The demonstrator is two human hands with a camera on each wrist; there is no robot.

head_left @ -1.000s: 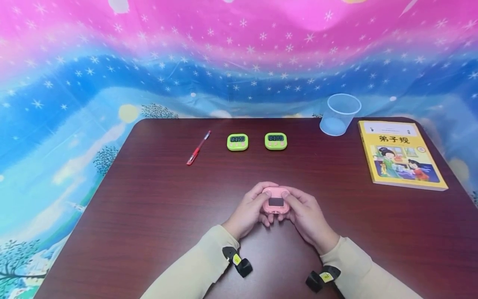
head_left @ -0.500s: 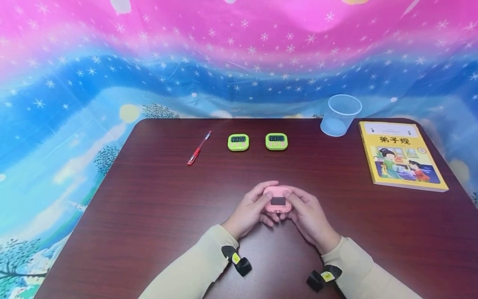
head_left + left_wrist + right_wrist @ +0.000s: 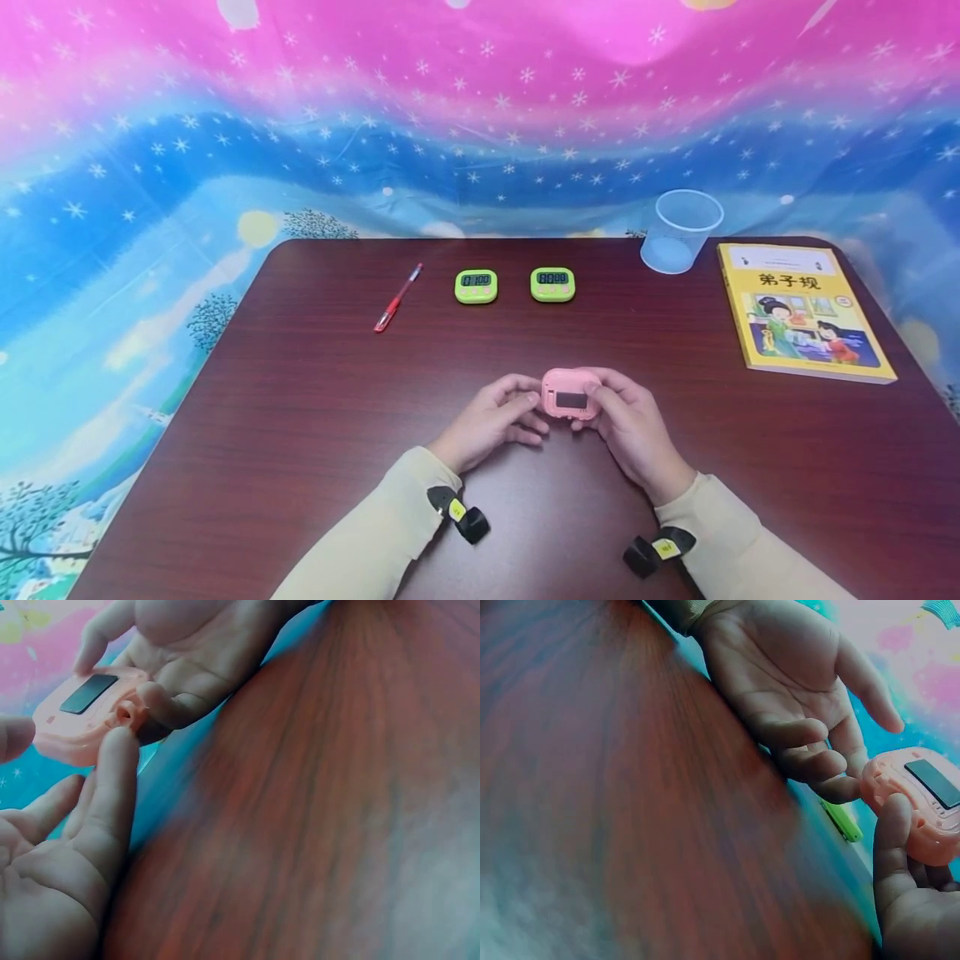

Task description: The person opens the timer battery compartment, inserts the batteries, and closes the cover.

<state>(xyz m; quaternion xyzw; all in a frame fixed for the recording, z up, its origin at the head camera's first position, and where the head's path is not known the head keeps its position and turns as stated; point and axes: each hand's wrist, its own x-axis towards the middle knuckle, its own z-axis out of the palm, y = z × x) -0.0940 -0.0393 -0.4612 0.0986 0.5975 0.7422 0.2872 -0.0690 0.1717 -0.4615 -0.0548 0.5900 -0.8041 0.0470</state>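
My right hand [image 3: 633, 429] pinches a pink timer [image 3: 570, 400] by its right side, thumb on the face turned up. A dark rectangle marks that face, and a small clip-like part shows on its near edge in the left wrist view. My left hand [image 3: 491, 421] is at the timer's left edge, thumb lifted off and fingers loosely spread. In the right wrist view, a left fingertip [image 3: 840, 789] meets or nearly meets the pink edge. Two green digital timers, a left one [image 3: 476, 287] reading 01:00 and a right one [image 3: 552, 285] reading 00:00, lie farther back.
A red pen [image 3: 399, 297] lies left of the green timers. Toward the back right are a clear plastic cup [image 3: 681, 233] and a yellow book [image 3: 806, 312]. They rest on a dark wooden table [image 3: 300, 433], with a patterned cloth [image 3: 480, 117] behind it.
My left thumb has come off the pink timer, and the left hand has drawn slightly left. The right hand has shifted the timer slightly right. The left green timer went from 00:59 to 01:00.
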